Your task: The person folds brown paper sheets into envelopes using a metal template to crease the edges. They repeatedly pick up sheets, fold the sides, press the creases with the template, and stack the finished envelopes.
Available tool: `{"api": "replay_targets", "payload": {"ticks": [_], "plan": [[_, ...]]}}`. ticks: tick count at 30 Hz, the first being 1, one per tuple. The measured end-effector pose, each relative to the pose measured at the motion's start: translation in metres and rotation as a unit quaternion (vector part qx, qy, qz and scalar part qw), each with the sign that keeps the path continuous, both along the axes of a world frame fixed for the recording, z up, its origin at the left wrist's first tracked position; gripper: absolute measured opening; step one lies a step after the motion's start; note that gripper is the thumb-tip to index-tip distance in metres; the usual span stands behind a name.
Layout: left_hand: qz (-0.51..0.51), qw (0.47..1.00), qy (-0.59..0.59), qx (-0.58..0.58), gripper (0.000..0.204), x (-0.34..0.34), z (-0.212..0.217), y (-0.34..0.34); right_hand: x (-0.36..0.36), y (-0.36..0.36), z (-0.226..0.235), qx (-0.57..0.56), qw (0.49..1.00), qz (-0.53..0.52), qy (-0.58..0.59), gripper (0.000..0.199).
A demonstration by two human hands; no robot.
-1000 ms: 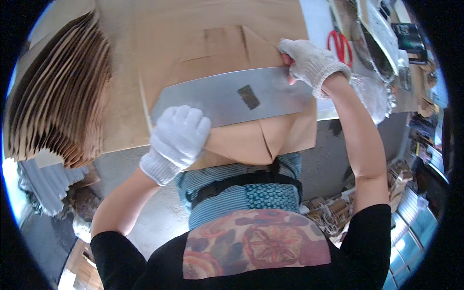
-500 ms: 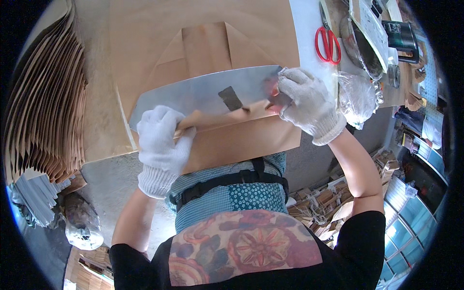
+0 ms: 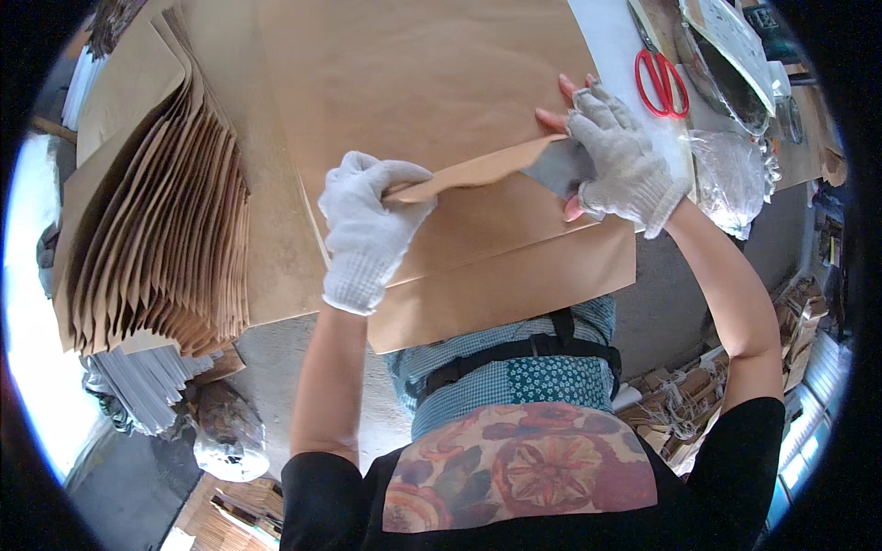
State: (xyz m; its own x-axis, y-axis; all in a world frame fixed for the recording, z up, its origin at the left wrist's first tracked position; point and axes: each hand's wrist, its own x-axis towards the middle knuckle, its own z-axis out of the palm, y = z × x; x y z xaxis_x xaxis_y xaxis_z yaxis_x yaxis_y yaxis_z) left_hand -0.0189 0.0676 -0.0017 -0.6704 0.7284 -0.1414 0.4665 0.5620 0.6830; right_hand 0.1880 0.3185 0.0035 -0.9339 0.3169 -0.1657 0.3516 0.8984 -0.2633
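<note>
My left hand (image 3: 372, 225), in a white knitted glove, is closed on the raised edge of a brown paper flap (image 3: 478, 170). That flap belongs to the large brown paper sheet (image 3: 514, 234) spread on the table before me. My right hand (image 3: 620, 156) wears a white glove with bare fingertips showing. Its fingers are spread at the flap's right end, with the palm against a grey metal-looking plate (image 3: 562, 170). Most of the plate is hidden by the flap and my hand.
A thick stack of folded brown paper (image 3: 175, 220) stands at the left table edge. Red-handled scissors (image 3: 660, 83) lie at the far right, near a clear plastic bag (image 3: 721, 174) and a round metal pan (image 3: 721, 83). Cardboard scraps (image 3: 675, 395) lie on the floor at right.
The folded paper is pulled up over the plate, which was largely uncovered before. My right hand's fingers have spread out. The whole view has shifted, showing more at the left.
</note>
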Motion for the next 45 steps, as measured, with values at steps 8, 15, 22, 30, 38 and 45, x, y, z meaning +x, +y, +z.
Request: {"api": "replay_targets", "payload": {"ticks": [8, 15, 22, 30, 38, 45], "plan": [[-0.016, 0.997, 0.019, 0.071, 0.041, 0.024, -0.007, -0.011, 0.028, -0.024, -0.011, 0.038, 0.997, 0.022, 0.058, 0.076], [-0.178, 0.983, 0.005, 0.041, 0.03, 0.027, 0.012, -0.014, 0.0, -0.038, -0.012, 0.044, 0.983, 0.086, 0.159, 0.046], [-0.081, 0.95, 0.301, 0.007, 0.048, 0.021, -0.015, -0.023, -0.041, -0.077, -0.02, -0.035, 0.972, 0.08, 0.22, 0.04], [-0.089, 0.953, 0.285, 0.05, 0.048, 0.049, -0.023, 0.013, -0.069, -0.099, -0.031, 0.016, 0.966, -0.023, 0.256, 0.039], [-0.049, 0.973, 0.207, 0.093, 0.038, -0.001, -0.018, -0.077, 0.0, -0.008, -0.036, 0.048, 0.947, 0.08, 0.307, 0.038], [0.39, 0.696, -0.535, 0.276, 0.083, 0.032, -0.035, -0.176, 0.056, -0.011, 0.025, -0.073, 0.993, -0.009, 0.094, 0.06]]}}
